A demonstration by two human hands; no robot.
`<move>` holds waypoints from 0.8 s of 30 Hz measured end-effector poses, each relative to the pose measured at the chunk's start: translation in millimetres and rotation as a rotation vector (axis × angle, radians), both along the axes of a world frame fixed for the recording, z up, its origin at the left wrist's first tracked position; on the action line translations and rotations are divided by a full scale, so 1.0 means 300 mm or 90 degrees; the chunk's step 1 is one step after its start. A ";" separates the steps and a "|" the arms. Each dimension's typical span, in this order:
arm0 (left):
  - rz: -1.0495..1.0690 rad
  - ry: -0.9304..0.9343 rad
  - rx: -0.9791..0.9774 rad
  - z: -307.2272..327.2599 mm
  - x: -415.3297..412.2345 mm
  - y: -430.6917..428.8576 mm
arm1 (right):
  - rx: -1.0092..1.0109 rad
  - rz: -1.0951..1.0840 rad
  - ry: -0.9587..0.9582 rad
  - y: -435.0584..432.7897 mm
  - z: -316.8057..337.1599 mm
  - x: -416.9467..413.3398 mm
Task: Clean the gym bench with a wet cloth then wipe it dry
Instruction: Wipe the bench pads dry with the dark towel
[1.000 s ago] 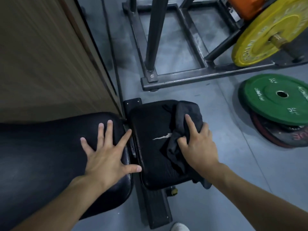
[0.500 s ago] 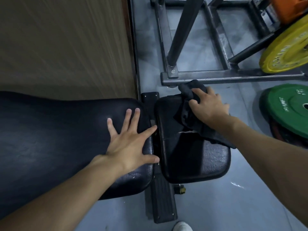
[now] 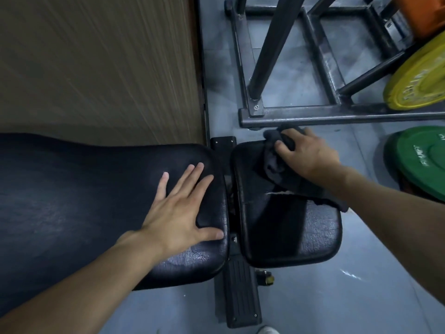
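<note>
The black gym bench has a long back pad (image 3: 79, 194) on the left and a shorter seat pad (image 3: 286, 227) on the right, with a torn white line across the seat. My left hand (image 3: 179, 213) lies flat and spread on the right end of the back pad. My right hand (image 3: 305, 153) presses a dark cloth (image 3: 274, 162) onto the far edge of the seat pad. The cloth trails back under my right forearm to the pad's right edge.
A wood-grain wall panel (image 3: 96, 63) stands behind the back pad. A dark steel rack frame (image 3: 337, 115) lies on the grey floor just beyond the seat. A yellow plate (image 3: 419, 78) and a green plate (image 3: 423, 162) sit at the right. The bench's black foot (image 3: 240, 292) juts toward me.
My right hand has slid the cloth from the near middle of the seat pad to its far edge. My left hand has stayed flat on the back pad.
</note>
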State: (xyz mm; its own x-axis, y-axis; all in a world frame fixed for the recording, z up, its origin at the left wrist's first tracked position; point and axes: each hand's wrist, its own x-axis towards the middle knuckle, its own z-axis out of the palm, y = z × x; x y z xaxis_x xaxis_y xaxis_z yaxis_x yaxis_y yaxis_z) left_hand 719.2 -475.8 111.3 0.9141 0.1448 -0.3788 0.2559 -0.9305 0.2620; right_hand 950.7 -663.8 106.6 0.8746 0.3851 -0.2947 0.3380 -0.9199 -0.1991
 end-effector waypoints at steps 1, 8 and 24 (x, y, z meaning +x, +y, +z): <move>0.002 -0.003 -0.002 -0.004 0.000 0.000 | -0.005 -0.021 0.014 0.008 0.003 0.001; 0.023 0.002 0.002 -0.011 0.018 -0.015 | -0.140 0.207 -0.075 0.245 0.000 -0.125; 0.023 -0.029 -0.090 0.004 0.011 0.014 | 0.003 0.334 -0.186 -0.029 -0.029 -0.577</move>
